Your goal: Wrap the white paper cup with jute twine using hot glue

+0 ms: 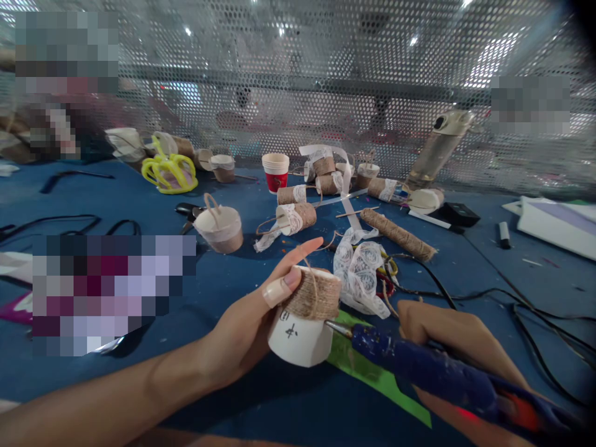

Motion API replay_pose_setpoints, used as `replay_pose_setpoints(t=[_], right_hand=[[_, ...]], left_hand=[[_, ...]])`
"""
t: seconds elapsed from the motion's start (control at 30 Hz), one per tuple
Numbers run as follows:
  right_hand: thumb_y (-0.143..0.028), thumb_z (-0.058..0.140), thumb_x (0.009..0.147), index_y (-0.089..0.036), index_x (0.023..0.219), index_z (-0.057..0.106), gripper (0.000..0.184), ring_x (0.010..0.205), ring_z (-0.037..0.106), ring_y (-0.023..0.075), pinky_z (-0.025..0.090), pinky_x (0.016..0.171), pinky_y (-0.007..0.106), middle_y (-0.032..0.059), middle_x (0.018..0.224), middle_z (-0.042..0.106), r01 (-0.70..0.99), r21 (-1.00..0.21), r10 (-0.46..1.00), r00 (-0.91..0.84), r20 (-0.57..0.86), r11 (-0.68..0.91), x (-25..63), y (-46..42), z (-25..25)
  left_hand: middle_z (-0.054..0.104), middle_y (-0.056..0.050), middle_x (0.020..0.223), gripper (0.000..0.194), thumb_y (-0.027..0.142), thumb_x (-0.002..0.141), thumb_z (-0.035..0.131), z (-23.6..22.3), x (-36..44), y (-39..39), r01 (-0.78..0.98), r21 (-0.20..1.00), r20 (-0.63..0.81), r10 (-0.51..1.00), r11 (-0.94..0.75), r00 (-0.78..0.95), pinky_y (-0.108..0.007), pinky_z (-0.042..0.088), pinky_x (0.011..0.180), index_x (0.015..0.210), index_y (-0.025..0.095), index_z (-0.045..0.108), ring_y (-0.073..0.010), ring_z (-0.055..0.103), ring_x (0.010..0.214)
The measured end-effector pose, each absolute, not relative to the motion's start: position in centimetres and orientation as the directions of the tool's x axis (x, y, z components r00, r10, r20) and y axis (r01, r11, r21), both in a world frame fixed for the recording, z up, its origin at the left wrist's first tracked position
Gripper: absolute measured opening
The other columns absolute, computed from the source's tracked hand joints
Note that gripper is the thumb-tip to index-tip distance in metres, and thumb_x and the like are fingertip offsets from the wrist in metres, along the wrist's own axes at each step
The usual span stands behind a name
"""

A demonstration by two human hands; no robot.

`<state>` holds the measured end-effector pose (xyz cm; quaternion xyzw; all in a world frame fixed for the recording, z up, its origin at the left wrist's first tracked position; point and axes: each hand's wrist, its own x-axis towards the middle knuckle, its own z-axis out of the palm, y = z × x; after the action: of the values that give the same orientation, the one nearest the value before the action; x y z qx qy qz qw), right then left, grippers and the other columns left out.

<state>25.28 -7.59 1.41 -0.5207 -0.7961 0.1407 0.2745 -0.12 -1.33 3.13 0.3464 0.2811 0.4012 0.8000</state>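
My left hand (251, 316) is closed around a paper cup (300, 341), held upside down and tilted. Jute twine (319, 295) is wound round its upper part, while the lower white part carries handwritten marks. A bandage covers my left thumb, and the index finger stretches past the cup. In my right hand (447, 323) is a blue hot glue gun (419, 363), its metal nozzle at the cup's side just below the twine. The gun hides part of the fingers. A loose twine end shows by the right fingers. Beneath lies a green strip (382, 379).
White lace (358, 270) lies behind the cup, near a twine roll (398, 233). Several twine-wrapped cups, a small bucket-like cup (218, 230), red cups (276, 174) and a clear bottle (440, 149) stand toward the perforated metal screen (288, 93). Black cables (493, 292) run at right.
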Motion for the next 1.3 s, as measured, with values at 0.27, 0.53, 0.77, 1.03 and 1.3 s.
replay_pose_setpoints(t=[0.27,0.53,0.77,1.03,1.3], right_hand=[[-0.011,0.047,0.085,-0.023,0.068,0.024,0.031,0.053,0.031,0.0141,0.021,0.054,0.030,-0.0052,0.061,0.032,0.622,-0.626,0.883,-0.310,0.354,0.469,24.4,-6.0,1.9],[-0.014,0.047,0.080,-0.024,0.071,0.029,0.022,0.056,0.032,0.0148,0.020,0.056,0.029,-0.0052,0.064,0.035,0.555,-0.665,0.865,-0.337,0.371,0.501,24.9,-5.9,2.1],[-0.018,0.049,0.087,-0.024,0.071,0.033,0.024,0.058,0.034,0.0136,0.023,0.056,0.029,-0.0041,0.067,0.039,0.586,-0.608,0.843,-0.423,0.333,0.535,25.9,-5.5,2.1],[-0.014,0.050,0.085,-0.024,0.073,0.031,0.025,0.059,0.034,0.0138,0.022,0.056,0.029,-0.0042,0.067,0.037,0.580,-0.606,0.837,-0.419,0.351,0.544,25.7,-5.7,2.0],[-0.011,0.047,0.078,-0.025,0.075,0.027,0.024,0.058,0.035,0.0134,0.025,0.056,0.026,-0.0053,0.066,0.034,0.597,-0.534,0.800,-0.429,0.419,0.599,25.4,-5.6,2.0]], left_hand=[[0.074,-0.004,0.114,0.049,0.039,0.095,0.059,2.9,0.1,-1.4,-0.413,0.809,-0.180,0.845,0.418,0.503,-0.035,0.049,0.092,0.143,0.034,0.052,-0.0252,0.069,0.107],[0.074,-0.005,0.112,0.048,0.039,0.094,0.060,2.9,-0.1,-1.3,-0.442,0.808,-0.150,0.861,0.390,0.486,-0.034,0.049,0.088,0.141,0.033,0.055,-0.0256,0.069,0.103],[0.078,-0.007,0.102,0.058,0.043,0.090,0.062,3.5,0.1,-1.3,-0.474,0.787,-0.173,0.880,0.394,0.443,-0.036,0.051,0.083,0.146,0.027,0.050,-0.0267,0.071,0.091],[0.075,-0.004,0.104,0.041,0.041,0.093,0.061,2.9,0.0,-1.2,-0.448,0.829,-0.130,0.894,0.336,0.430,-0.030,0.052,0.081,0.133,0.032,0.062,-0.0237,0.071,0.095],[0.075,0.001,0.112,0.038,0.043,0.097,0.056,2.8,0.0,-1.3,-0.360,0.891,-0.097,0.890,0.277,0.445,-0.024,0.051,0.082,0.134,0.041,0.058,-0.0197,0.069,0.104]])
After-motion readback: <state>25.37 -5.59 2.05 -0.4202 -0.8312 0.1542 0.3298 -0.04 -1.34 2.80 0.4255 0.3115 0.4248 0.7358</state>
